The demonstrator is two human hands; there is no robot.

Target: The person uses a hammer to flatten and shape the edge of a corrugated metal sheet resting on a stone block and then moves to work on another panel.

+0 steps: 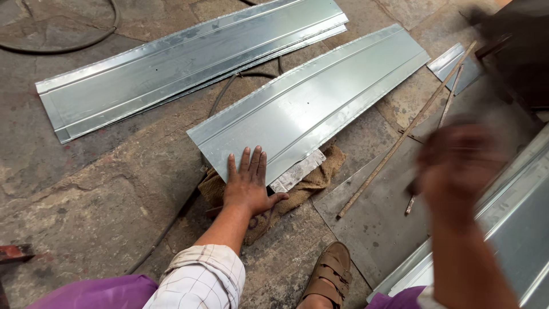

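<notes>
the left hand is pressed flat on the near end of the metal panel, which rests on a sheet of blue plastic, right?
Not quite. The left hand is flat on the near end of the metal panel, but the head view shows that end resting on a brown burlap cloth, not blue plastic.

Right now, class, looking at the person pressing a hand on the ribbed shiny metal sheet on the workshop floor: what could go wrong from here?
1. The left hand lies flat at the cut end of the ribbed galvanised metal sheet; that bare edge may slice the fingers.
2. The right hand is blurred, moving fast; what it holds is unclear, and it might strike the left hand.
3. The sheet rests on crumpled brown burlap cloth, so it could slide.
</notes>
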